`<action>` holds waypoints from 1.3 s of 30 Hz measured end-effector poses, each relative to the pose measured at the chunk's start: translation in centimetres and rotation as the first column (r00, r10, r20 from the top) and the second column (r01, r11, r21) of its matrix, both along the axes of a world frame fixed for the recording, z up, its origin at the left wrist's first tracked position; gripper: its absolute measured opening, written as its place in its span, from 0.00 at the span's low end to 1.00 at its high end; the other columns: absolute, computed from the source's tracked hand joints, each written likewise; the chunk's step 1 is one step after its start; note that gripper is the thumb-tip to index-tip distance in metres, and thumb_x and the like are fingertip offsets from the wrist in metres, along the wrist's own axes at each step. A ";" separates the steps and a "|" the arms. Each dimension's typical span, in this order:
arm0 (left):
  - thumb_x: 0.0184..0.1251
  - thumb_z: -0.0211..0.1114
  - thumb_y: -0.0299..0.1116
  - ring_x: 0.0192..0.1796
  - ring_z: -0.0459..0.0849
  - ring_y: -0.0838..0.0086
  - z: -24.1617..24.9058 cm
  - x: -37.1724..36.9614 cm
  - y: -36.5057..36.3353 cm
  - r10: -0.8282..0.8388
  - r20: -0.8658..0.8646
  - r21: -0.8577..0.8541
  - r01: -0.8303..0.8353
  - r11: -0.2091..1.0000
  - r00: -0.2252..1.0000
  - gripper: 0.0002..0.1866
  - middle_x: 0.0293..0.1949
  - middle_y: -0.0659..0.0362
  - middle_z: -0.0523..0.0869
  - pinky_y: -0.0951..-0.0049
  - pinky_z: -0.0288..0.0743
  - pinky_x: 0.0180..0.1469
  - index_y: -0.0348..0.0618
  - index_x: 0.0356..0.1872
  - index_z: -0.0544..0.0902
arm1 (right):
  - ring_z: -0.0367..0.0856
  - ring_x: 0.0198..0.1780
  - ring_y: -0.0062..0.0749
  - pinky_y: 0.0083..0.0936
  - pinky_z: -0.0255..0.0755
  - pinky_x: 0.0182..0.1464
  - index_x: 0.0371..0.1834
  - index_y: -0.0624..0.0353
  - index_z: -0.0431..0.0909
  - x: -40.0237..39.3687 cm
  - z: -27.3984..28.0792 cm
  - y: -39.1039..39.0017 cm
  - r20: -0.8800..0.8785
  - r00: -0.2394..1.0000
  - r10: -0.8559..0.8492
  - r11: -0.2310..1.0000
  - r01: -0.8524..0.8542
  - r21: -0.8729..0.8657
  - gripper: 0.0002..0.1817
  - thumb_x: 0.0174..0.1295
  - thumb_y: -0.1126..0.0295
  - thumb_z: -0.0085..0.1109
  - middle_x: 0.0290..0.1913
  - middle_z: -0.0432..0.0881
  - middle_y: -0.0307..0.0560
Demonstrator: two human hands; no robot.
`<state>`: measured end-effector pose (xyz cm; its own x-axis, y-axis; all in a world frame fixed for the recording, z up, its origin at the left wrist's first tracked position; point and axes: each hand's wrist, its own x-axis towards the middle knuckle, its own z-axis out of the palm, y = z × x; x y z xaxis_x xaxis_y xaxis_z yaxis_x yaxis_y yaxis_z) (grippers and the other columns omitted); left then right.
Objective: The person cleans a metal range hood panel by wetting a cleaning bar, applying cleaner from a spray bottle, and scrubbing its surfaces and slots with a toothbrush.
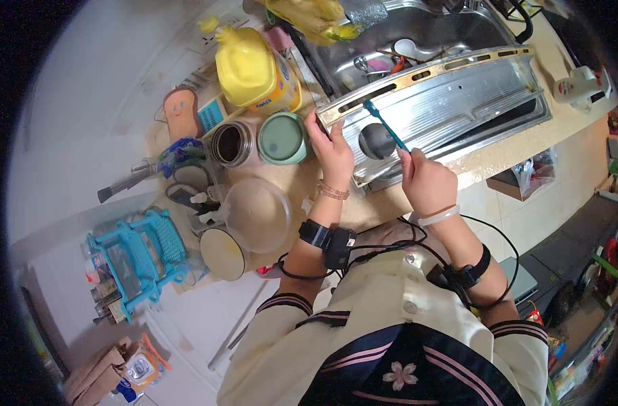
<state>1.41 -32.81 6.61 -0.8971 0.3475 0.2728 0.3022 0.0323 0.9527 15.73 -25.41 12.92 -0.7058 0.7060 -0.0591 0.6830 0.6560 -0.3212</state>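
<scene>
Nearest the camera, the person's right hand [427, 183] is closed around the lower handle of a teal toothbrush [385, 126], whose bristle end reaches up onto a long ribbed metal tray [458, 101] laid across the sink [431, 30]. The brush looks light and stiff, a slim plastic stick best held low on the handle as it is now; wet, it would likely turn slippery. The left hand [333, 152] grips the tray's near left corner, fingers curled over the edge. The tray appears to be thin sheet steel, rigid but awkward by its length, and probably slick, so its rim seems the sensible hold. A dark round shape [377, 141] on the tray between the hands is hard to identify. Just left stand a green lidded cup [282, 139] and an open steel canister [230, 143]. The tray hides most of the sink's contents.
</scene>
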 end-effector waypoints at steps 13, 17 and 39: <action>0.62 0.51 0.20 0.52 0.72 0.64 -0.4 0.0 0.1 -0.009 0.006 0.042 0.008 0.999 1.000 0.22 0.50 0.47 0.72 0.67 0.63 0.57 0.34 0.57 0.61 | 0.75 0.17 0.51 0.43 0.69 0.20 0.25 0.55 0.76 0.1 -0.3 0.4 0.008 1.000 -0.008 0.999 0.008 0.042 0.19 0.66 0.54 0.42 0.14 0.74 0.55; 0.61 0.51 0.19 0.51 0.73 0.64 0.8 0.2 0.0 -0.023 -0.008 -0.001 0.023 1.000 1.000 0.21 0.49 0.47 0.72 0.68 0.64 0.56 0.33 0.57 0.61 | 0.76 0.18 0.51 0.42 0.69 0.20 0.28 0.55 0.76 0.5 -0.9 2.5 -0.070 0.989 -0.133 0.989 0.137 0.054 0.18 0.65 0.55 0.43 0.15 0.75 0.54; 0.62 0.53 0.21 0.49 0.74 0.65 0.5 0.3 -0.1 0.006 0.010 0.007 -0.006 1.000 1.000 0.20 0.47 0.48 0.74 0.68 0.66 0.54 0.34 0.55 0.62 | 0.76 0.15 0.47 0.39 0.69 0.17 0.22 0.54 0.73 0.8 -0.8 2.0 -0.013 1.000 -0.008 0.986 0.010 0.166 0.18 0.64 0.55 0.45 0.12 0.74 0.52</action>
